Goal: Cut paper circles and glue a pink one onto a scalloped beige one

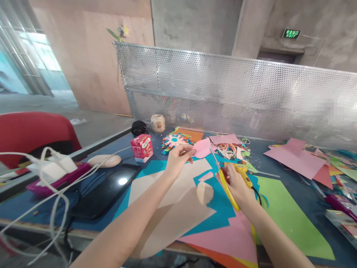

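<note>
Between the fingers of my left hand [180,158] is a small piece of pink paper [202,148] with a rounded outline. My right hand [234,182] grips yellow-handled scissors [227,190], their blades [214,157] pointing up at the paper's right edge. Whether the blades touch the paper I cannot tell. Below the hands, a round cream paper piece with a zigzag edge [205,193] and a pink scrap [205,176] lie on blue and beige sheets [167,208]. A yellow tool with a black cord [244,175] rests just behind my right hand.
Paper scraps [225,150] and a paper flower [174,140] lie at the back, before a perforated metal screen [223,93]. On the left are a red drink carton [142,148], a phone [107,191] and a power strip with white cables [58,178]. Green sheets [290,212] lie right.
</note>
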`<control>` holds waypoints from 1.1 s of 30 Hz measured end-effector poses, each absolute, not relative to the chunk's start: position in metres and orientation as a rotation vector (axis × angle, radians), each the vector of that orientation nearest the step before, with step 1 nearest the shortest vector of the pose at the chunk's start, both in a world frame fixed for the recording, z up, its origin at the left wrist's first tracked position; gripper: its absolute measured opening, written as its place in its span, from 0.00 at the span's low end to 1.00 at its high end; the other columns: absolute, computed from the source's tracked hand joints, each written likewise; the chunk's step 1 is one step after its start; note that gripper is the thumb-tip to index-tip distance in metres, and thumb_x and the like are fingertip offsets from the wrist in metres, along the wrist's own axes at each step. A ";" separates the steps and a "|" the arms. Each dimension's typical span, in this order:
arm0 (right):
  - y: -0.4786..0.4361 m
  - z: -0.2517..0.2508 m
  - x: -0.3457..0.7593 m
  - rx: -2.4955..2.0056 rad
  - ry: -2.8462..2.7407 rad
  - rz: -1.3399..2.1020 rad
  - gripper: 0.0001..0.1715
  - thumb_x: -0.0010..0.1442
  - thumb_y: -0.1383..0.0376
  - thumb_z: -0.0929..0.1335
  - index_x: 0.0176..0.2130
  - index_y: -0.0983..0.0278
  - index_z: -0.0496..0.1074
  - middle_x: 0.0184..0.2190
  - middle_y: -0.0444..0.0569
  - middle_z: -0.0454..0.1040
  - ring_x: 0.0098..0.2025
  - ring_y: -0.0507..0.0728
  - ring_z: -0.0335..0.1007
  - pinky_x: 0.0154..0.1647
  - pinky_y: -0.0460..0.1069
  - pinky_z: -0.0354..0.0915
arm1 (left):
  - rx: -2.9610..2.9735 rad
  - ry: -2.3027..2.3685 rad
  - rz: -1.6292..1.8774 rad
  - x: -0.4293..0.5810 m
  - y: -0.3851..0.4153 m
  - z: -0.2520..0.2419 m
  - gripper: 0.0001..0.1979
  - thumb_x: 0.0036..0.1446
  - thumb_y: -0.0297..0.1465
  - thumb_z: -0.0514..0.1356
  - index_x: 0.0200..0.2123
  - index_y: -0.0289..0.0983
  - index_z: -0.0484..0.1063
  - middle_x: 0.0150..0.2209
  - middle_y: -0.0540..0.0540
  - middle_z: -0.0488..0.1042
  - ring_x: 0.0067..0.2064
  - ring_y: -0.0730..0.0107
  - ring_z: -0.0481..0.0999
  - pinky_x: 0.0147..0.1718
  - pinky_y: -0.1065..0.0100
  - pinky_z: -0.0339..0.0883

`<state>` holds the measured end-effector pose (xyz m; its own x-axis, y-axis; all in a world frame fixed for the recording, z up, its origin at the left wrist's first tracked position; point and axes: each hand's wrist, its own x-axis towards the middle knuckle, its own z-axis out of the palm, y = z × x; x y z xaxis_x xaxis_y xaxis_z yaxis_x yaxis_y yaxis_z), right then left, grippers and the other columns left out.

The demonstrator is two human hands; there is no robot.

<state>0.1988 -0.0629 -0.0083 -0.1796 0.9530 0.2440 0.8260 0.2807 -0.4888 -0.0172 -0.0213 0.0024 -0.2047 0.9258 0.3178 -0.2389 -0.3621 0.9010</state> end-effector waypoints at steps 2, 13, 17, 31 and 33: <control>-0.063 -0.008 0.200 -1.584 -2.063 0.350 0.20 0.62 0.46 0.60 0.31 0.58 0.59 0.31 0.49 0.74 0.35 0.59 0.72 0.32 0.49 0.60 | 1.198 0.919 1.686 -0.017 -0.022 0.002 0.14 0.35 0.35 0.73 0.25 0.34 0.75 0.24 0.51 0.74 0.20 0.77 0.70 0.19 0.72 0.64; -0.066 -0.008 0.197 -1.557 -2.072 0.259 0.14 0.60 0.51 0.65 0.32 0.57 0.62 0.26 0.46 0.74 0.30 0.58 0.71 0.27 0.48 0.58 | 1.154 0.958 1.761 -0.022 -0.017 0.002 0.16 0.34 0.37 0.73 0.26 0.35 0.76 0.23 0.51 0.73 0.20 0.77 0.68 0.21 0.71 0.64; -0.072 -0.005 0.193 -1.608 -2.070 0.199 0.15 0.60 0.50 0.64 0.32 0.58 0.61 0.27 0.47 0.73 0.31 0.58 0.72 0.26 0.47 0.56 | 1.131 0.951 1.798 -0.023 -0.012 -0.003 0.16 0.36 0.37 0.73 0.28 0.35 0.76 0.23 0.52 0.73 0.21 0.77 0.68 0.22 0.72 0.63; -0.066 -0.008 0.199 -1.518 -2.066 0.332 0.14 0.61 0.51 0.63 0.33 0.58 0.62 0.29 0.46 0.74 0.34 0.59 0.72 0.30 0.48 0.59 | 1.252 0.960 1.731 -0.016 -0.020 -0.001 0.12 0.40 0.36 0.70 0.28 0.35 0.76 0.22 0.52 0.72 0.19 0.78 0.67 0.21 0.72 0.61; -0.067 -0.008 0.198 -1.512 -2.071 0.340 0.14 0.61 0.51 0.63 0.33 0.58 0.62 0.29 0.46 0.74 0.34 0.59 0.72 0.30 0.48 0.59 | 1.258 0.966 1.736 -0.016 -0.020 0.000 0.12 0.40 0.36 0.70 0.28 0.35 0.76 0.22 0.52 0.73 0.19 0.78 0.67 0.21 0.72 0.61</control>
<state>0.1984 -0.0665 -0.0079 -0.2179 0.9350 0.2799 0.7963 0.3362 -0.5029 -0.0164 -0.0203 -0.0005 -0.2160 0.8989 0.3812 -0.1498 -0.4164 0.8968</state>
